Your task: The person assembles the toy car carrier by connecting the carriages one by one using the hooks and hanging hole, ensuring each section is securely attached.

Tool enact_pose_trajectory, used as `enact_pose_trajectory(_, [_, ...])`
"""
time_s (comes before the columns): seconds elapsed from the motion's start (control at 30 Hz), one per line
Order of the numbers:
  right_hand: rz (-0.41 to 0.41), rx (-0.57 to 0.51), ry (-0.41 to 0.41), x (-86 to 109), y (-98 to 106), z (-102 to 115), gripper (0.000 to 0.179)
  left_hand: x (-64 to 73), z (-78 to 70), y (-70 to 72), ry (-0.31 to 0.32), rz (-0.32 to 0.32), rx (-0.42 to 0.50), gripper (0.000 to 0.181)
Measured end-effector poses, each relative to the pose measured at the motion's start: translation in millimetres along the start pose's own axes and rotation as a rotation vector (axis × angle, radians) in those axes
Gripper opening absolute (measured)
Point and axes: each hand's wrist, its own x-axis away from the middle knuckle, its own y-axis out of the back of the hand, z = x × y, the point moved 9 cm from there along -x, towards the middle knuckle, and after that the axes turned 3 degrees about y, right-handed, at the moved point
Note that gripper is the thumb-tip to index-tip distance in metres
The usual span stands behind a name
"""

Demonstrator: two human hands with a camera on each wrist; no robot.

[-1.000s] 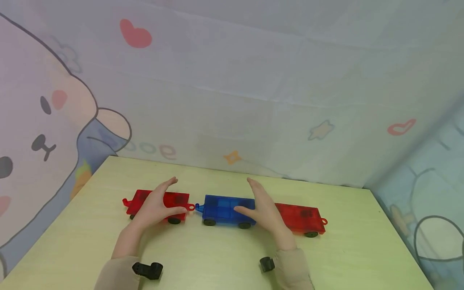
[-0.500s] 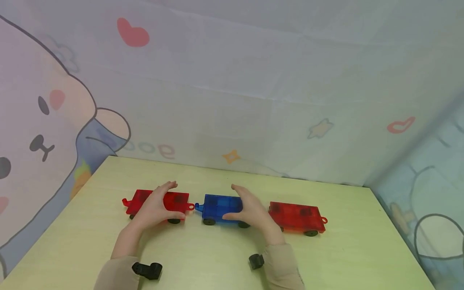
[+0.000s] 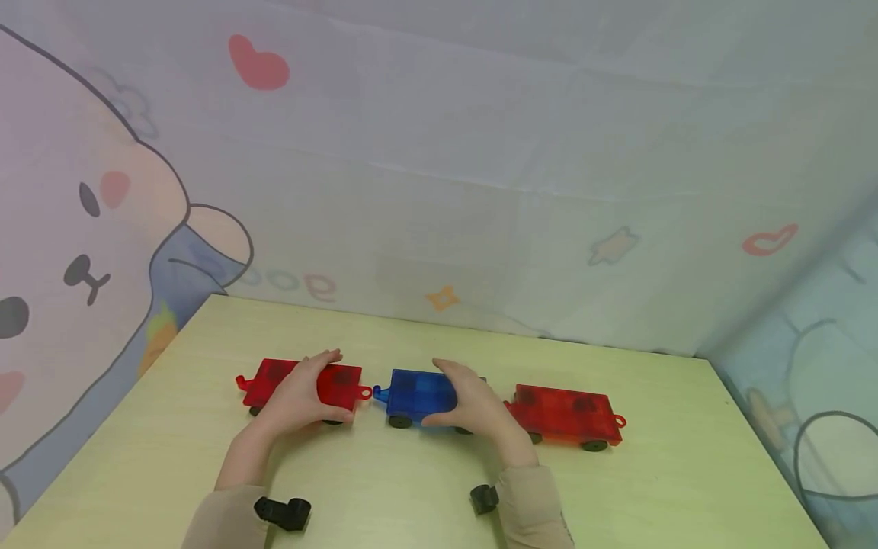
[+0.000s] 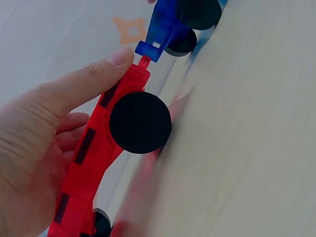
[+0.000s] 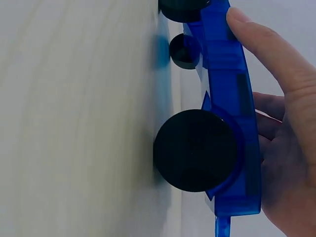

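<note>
From where I stand, three flat toy train cars sit in a row on the pale table (image 3: 384, 496), wheels down. The left hand (image 3: 298, 396) grips the left-hand red car (image 3: 339, 385), thumb along the near edge and fingers across the far side; the right hand (image 3: 475, 402) holds the blue car (image 3: 411, 390) the same way. The right-hand red car (image 3: 565, 412) stands untouched, just beyond the right hand. Between the held cars, the red ring (image 3: 360, 393) lies right by the blue hook (image 3: 381, 394); I can't tell whether they are linked. The cars look like light, stiff, smooth plastic, so I'd expect them to roll readily on those black wheels (image 4: 140, 122). The long edges seem the best hold; the thin couplings look the likeliest to snap.
</note>
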Motion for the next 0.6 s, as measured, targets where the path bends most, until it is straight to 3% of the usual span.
enact_pose_trajectory(0.6, [0.022,0.031,0.016,0.2,-4.2,-0.2,0.085,0.5,1.2,-0.2,0.005,0.007,0.004,0.102])
